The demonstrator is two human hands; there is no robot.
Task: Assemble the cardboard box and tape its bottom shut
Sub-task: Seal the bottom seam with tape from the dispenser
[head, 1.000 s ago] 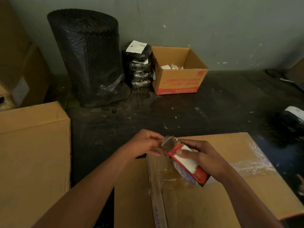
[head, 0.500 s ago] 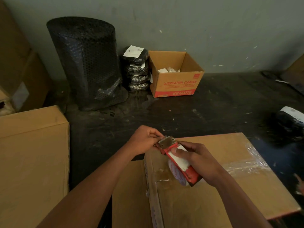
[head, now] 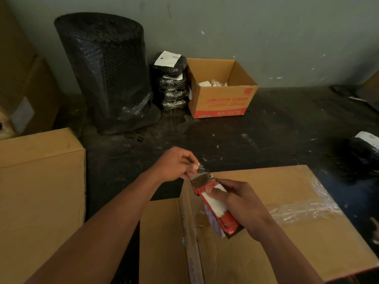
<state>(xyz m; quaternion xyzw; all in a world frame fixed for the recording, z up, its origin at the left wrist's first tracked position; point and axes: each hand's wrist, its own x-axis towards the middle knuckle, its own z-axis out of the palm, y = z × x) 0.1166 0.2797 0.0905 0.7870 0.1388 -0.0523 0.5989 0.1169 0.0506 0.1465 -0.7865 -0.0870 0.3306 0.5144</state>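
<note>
My right hand (head: 241, 203) is wrapped around the red tape dispenser (head: 222, 217), thumb across its white label, with the toothed blade end pointing away from me. My left hand (head: 174, 165) has thumb and forefinger pinched together just beyond that blade. They seem to be nipping the tape end (head: 198, 166), though the film is clear and I can make out only a small glint of it.

Both hands hover over the cardboard box (head: 276, 185), which lies on the near right part of the dark bench (head: 266, 140) with a broad face turned up. A strip of clear tape (head: 303, 209) already crosses that face toward the right edge, wrinkled where it wraps over. Along the left edge runs a seam, also glossy with tape. A flat brown panel lies beside it, and I cannot tell whether that is a flap or a separate sheet.

I judge the box is folded up and partly taped, and I am freeing the tape end for another strip. Next I should draw out enough tape, stick it over the far edge at the seam, and pull the dispenser toward me. I will need to keep it pressed flat so the film doesn't crease or fold onto itself.
</note>
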